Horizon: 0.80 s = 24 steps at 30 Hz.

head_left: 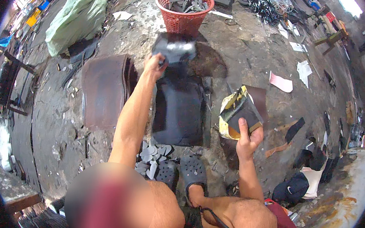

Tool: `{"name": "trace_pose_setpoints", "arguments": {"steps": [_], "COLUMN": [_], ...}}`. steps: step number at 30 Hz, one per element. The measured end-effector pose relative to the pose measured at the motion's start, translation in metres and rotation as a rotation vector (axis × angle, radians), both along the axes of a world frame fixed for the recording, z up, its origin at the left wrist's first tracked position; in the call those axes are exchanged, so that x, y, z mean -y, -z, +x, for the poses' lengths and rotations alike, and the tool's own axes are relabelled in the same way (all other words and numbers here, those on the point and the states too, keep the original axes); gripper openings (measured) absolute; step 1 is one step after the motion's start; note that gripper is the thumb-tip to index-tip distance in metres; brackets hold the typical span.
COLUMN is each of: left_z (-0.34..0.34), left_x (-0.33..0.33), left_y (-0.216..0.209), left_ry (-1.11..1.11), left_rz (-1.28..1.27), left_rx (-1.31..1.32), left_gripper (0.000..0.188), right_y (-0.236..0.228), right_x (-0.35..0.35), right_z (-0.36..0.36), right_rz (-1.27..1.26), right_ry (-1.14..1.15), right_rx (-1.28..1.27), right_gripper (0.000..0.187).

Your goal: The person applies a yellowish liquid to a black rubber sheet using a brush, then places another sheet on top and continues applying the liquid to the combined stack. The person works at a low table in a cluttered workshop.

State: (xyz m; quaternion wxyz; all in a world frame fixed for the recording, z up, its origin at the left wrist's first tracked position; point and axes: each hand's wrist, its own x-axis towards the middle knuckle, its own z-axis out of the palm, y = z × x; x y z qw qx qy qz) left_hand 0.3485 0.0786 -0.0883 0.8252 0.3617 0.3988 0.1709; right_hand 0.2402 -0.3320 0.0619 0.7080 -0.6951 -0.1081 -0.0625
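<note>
My left hand (156, 66) is stretched far forward, its fingers closed on the near left edge of a shiny black sheet (174, 49). That sheet is smeared by motion and lies just beyond a stack of black sheets (177, 112). On the right, my right hand (250, 140) grips a dark square pad (243, 115), thumb on top. Around the pad shows a crumpled yellow-and-black wrapper or tin (226, 125); I cannot tell which. A brown flat piece (258, 98) sticks out behind it.
A red plastic basket (181, 20) of grey offcuts stands at the far middle. Brown sheets (107, 92) are stacked to the left. Grey oval cutouts (151, 156) lie by my clogs (192, 172). A pale green sack (77, 23) sits far left, and black straps (262, 5) are heaped far right.
</note>
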Motion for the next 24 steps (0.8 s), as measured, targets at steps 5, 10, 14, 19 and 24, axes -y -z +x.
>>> {"name": "trace_pose_setpoints", "arguments": {"steps": [5, 10, 14, 19, 24], "left_z": [0.003, -0.030, -0.020, -0.060, -0.183], "left_x": [0.005, -0.024, 0.049, 0.035, 0.168], "left_y": [0.066, 0.082, 0.017, -0.002, -0.037], "left_ry": [0.098, 0.023, 0.329, 0.047, 0.559], "left_rz": [0.076, 0.744, 1.277, 1.600, 1.595], "left_rx": [-0.344, -0.620, -0.846, -0.613, -0.097], "left_gripper": [0.037, 0.053, 0.053, 0.048, 0.042], "right_y": [0.000, 0.003, 0.004, 0.002, 0.013], "right_x": [0.032, 0.027, 0.040, 0.013, -0.023], "right_z": [0.008, 0.009, 0.011, 0.010, 0.050], "right_rz": [-0.132, -0.106, -0.125, -0.092, -0.395], "right_ry": [-0.017, -0.001, 0.072, -0.012, -0.220], "right_rx": [0.035, 0.047, 0.037, 0.015, 0.052], "right_gripper": [0.029, 0.016, 0.019, 0.024, 0.031]}}
